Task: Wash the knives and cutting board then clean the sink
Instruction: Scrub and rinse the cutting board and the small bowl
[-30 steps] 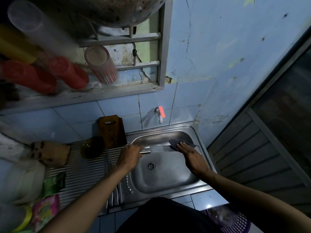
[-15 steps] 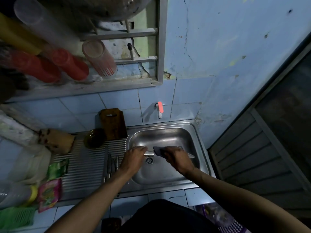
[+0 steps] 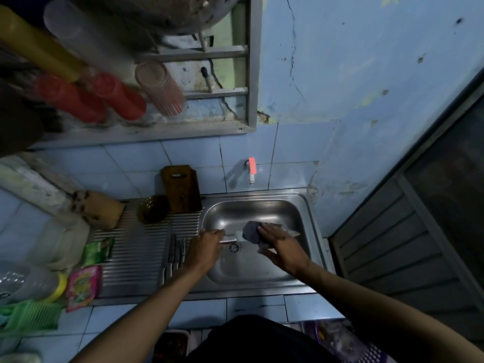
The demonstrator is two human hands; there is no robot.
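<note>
Scrubbing: a knife (image 3: pixel 237 235) is held level over the sink (image 3: pixel 311 218), just above the drain (image 3: pixel 234 248), with a dark pad (image 3: pixel 251 231) on its blade.
Left hand (image 3: pixel 205 248): fingers curled round the knife's metal handle, at the bowl's left edge.
Right hand (image 3: pixel 281 243): fingers nearly straight, lying flat on the pad and pressing it to the blade; the thumb sticks out below. Whether anything is pinched underneath, I cannot tell.
Blade: its tip pokes out to the right past the right hand.
Other knives (image 3: pixel 175 254): several lie side by side on the ribbed drainer (image 3: pixel 136 247), just left of the left hand, handles toward the person.
Board (image 3: pixel 181 188): brown, standing upright against the tiled wall at the back of the drainer, left of the bowl.
Bowl (image 3: pixel 152 208): dark glass, just beside the board on the drainer.
Tap (image 3: pixel 251 170): on the wall above the sink, red handle; no water visible from it.
Packets (image 3: pixel 90 271): a green one and a pink one at the drainer's left edge.
</note>
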